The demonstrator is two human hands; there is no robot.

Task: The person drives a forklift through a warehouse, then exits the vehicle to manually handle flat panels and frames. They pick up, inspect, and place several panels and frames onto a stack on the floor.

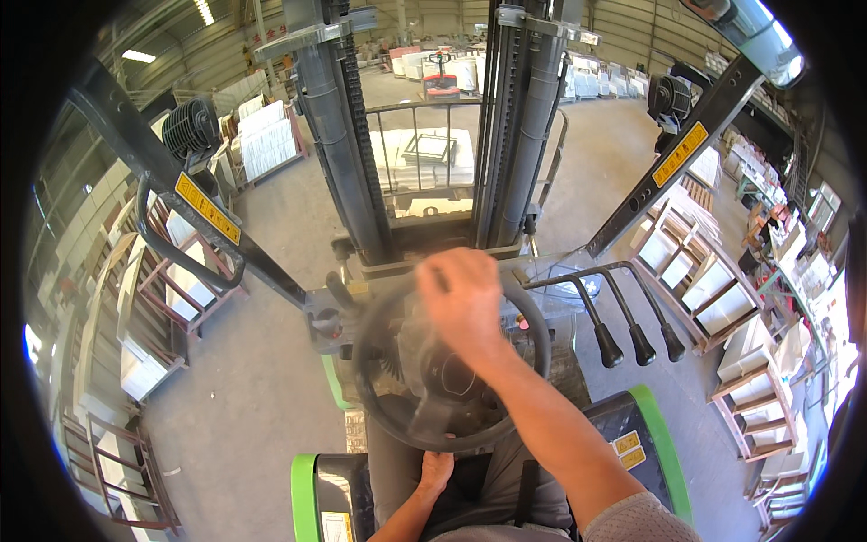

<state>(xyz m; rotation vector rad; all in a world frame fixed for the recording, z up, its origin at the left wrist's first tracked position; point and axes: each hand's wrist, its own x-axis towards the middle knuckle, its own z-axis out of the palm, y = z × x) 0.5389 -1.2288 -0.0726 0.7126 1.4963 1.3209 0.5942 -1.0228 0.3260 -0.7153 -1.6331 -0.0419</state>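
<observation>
Right grip blurred, steering wheel beneath

Steering wheel: smooth, plastic-looking. Lever knobs: shiny, plastic-looking. Mast: metal, shiny in spots. Floor: matt, dusty. Trousers: matt cloth. Sleeve: bumpy cloth.

Two bare hands, one left hand and one right hand, one steering wheel and three black-knobbed levers at a forklift's controls; two mast uprights; two slanting pillars, with two yellow label strips and two ribbed black fittings; one grab handle; two green-edged panels; one red pallet truck; pale slabs too crowded to count.
</observation>
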